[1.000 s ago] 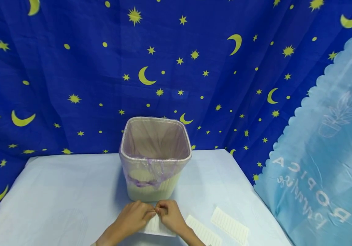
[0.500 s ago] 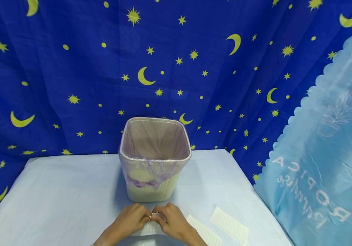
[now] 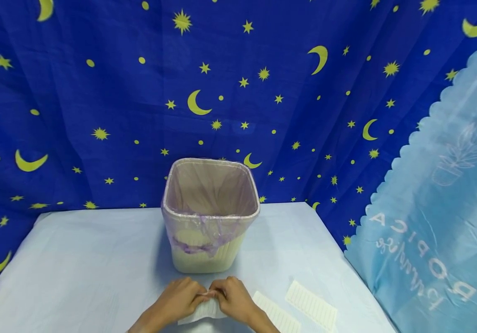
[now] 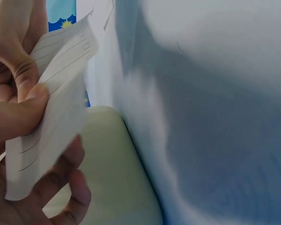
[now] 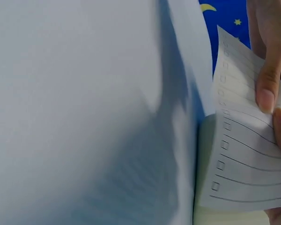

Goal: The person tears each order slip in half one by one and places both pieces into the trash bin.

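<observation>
A white ruled paper sheet with small checkboxes [image 3: 204, 311] is held between both hands in front of the bin, its lower edge bowed. My left hand [image 3: 176, 298] pinches it at the upper edge, thumb on the ruled face; in the left wrist view the other fingers are behind the paper [image 4: 61, 105]. Close beside it, thumbs nearly meeting, my right hand [image 3: 235, 299] pinches the same edge. The right wrist view shows the column of checkboxes along one side of the sheet [image 5: 246, 157]. Part of the pinched edge is hidden by the fingers.
Just beyond the hands stands a cream waste bin [image 3: 205, 263] lined with a translucent purple bag [image 3: 198, 247]. Two more ruled sheets lie to the right, one nearer [image 3: 277, 314] and one farther [image 3: 312, 305]. A blue star-patterned curtain [image 3: 96, 92] hangs behind the white-covered table [image 3: 76, 259].
Both hands have drawn slightly toward me, and their grip on the upper edge has shifted. The sheet, flatter one second ago, now bends between them. The bin and loose sheets have stayed put.
</observation>
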### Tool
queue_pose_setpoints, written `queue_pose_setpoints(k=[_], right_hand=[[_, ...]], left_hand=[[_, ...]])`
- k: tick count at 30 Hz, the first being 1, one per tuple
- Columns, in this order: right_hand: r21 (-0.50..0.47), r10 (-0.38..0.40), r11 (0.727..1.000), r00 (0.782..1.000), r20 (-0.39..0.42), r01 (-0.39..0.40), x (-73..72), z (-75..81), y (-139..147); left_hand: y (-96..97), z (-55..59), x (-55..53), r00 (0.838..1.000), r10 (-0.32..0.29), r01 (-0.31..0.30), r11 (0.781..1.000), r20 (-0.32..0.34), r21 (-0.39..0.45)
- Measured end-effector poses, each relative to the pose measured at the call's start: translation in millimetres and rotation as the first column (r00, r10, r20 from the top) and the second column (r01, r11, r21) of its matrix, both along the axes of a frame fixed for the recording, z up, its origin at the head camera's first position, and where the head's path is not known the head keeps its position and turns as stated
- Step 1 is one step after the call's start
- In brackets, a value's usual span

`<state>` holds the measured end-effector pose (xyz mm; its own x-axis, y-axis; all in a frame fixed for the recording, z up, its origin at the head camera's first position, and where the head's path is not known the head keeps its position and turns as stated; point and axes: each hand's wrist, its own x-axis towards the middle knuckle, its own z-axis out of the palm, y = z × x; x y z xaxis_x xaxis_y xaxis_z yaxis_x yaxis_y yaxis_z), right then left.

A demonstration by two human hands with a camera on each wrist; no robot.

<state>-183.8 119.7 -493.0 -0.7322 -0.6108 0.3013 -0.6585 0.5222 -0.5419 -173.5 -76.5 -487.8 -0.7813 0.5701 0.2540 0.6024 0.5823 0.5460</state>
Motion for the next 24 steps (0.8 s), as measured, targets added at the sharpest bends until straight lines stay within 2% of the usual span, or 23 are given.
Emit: queue_pose_setpoints(k=[3,8,10,13,16,19,21,24], right_hand=[[-0.087,-0.016,0.996,0.999,0.030,0.019,-2.5,-0.9,-2.6],[-0.208,-0.009,0.978,0.994,0.111,0.032,-5.5,-0.8,-5.3],[-0.253,-0.015,0.966,0.983,0.182,0.062,-6.2,-0.2,-6.2],[-0.304,-0.034,0.943,0.949,0.314,0.134,-7.9,1.1,-7.1],[-0.315,-0.031,0.932,0.908,0.417,0.177,-10.8,2.5,-6.7],[-0.284,-0.005,0.947,0.890,0.457,0.151,-12.4,3.8,-3.7],[-0.249,0.021,0.962,0.883,0.469,0.109,-12.3,3.8,-1.1],[-0.192,0.034,0.980,0.899,0.436,0.056,-10.4,2.8,2.3]], left_hand=[[1.4,0.8,-0.9,0.998,0.019,-0.019,1.000,-0.059,0.015],[3.0,3.5,-0.1,0.991,0.054,-0.052,0.998,-0.121,0.023],[3.5,4.1,0.9,0.986,0.064,-0.060,0.998,-0.155,0.029],[4.7,5.3,1.6,0.976,0.076,-0.070,0.997,-0.202,0.037],[5.8,6.4,1.7,0.972,0.086,-0.078,0.996,-0.219,0.043],[5.8,6.6,1.9,0.975,0.091,-0.085,0.996,-0.201,0.040],[5.2,6.3,2.4,0.981,0.087,-0.081,0.996,-0.176,0.040],[4.0,6.0,3.4,0.986,0.080,-0.076,0.997,-0.147,0.032]])
